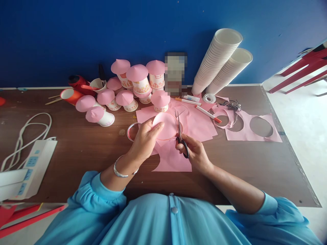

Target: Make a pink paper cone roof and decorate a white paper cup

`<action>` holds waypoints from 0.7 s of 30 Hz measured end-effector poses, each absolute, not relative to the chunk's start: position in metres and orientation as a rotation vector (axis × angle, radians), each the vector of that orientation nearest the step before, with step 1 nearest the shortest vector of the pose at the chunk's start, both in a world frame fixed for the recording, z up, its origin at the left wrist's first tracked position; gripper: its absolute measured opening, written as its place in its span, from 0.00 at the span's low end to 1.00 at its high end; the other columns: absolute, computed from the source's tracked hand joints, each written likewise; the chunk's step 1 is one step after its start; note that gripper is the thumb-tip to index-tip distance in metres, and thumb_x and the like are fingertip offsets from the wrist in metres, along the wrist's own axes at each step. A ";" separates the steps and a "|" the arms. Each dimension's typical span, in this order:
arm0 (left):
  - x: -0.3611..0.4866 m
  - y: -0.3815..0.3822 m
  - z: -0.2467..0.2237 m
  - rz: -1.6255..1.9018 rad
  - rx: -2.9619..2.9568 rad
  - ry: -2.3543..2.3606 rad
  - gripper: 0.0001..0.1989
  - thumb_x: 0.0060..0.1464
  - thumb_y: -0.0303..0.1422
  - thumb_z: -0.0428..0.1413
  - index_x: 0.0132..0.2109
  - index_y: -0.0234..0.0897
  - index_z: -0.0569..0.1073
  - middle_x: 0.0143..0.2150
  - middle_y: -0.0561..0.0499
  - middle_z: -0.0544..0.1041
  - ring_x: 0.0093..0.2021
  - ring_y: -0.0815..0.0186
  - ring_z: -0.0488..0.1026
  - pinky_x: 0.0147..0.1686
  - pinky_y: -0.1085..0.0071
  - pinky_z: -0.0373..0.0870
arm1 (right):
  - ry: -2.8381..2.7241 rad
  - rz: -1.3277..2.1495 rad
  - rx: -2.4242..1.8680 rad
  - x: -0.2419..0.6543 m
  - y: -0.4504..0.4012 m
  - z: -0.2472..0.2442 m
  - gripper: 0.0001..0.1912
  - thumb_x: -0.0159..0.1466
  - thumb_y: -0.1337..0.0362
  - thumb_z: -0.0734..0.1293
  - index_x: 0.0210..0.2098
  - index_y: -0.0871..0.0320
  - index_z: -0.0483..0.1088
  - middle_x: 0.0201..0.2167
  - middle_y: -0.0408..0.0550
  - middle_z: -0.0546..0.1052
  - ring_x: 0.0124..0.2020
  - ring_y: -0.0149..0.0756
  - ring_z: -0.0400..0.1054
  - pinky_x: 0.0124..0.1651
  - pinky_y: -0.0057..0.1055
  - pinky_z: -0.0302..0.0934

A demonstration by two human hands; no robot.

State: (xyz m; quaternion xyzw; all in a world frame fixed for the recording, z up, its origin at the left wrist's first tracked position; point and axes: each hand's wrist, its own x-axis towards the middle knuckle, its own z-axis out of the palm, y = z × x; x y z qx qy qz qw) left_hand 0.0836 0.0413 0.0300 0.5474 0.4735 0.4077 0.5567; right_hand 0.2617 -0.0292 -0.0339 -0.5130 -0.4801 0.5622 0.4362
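Note:
A round pink paper disc (166,126) is pinched at its left edge by my left hand (146,137). My right hand (192,149) grips black-handled scissors (182,141), their slim blades pointing away from me beside the disc's right edge. The blades look slightly parted. Beneath both hands lie pink paper sheets (201,127), and a pink offcut with a curved cut side (176,161) rests nearer to me. A round ring-shaped item (131,132) is partly hidden behind my left hand.
Several paper cups with pink cone roofs (138,76) stand at the back. Two tall white cup stacks (217,61) lean on the blue wall. Markers (205,112), a white tape roll (209,98) and pink paper with round holes (245,134) lie rightward; a power strip (37,166) lies left.

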 end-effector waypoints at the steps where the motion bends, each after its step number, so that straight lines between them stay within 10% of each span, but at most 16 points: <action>1: 0.084 0.041 0.030 0.962 1.294 1.114 0.09 0.55 0.39 0.62 0.34 0.38 0.79 0.36 0.46 0.82 0.46 0.53 0.77 0.49 0.63 0.75 | -1.199 1.400 -1.275 0.262 -0.029 -0.034 0.27 0.62 0.38 0.71 0.40 0.57 0.74 0.27 0.40 0.64 0.27 0.30 0.57 0.29 0.28 0.59; 21: 0.085 0.041 0.030 0.949 1.267 1.108 0.09 0.56 0.37 0.60 0.36 0.36 0.81 0.35 0.47 0.82 0.41 0.56 0.77 0.43 0.65 0.76 | -1.134 1.455 -1.284 0.263 -0.029 -0.032 0.21 0.63 0.44 0.72 0.40 0.56 0.73 0.26 0.41 0.69 0.25 0.28 0.60 0.27 0.28 0.63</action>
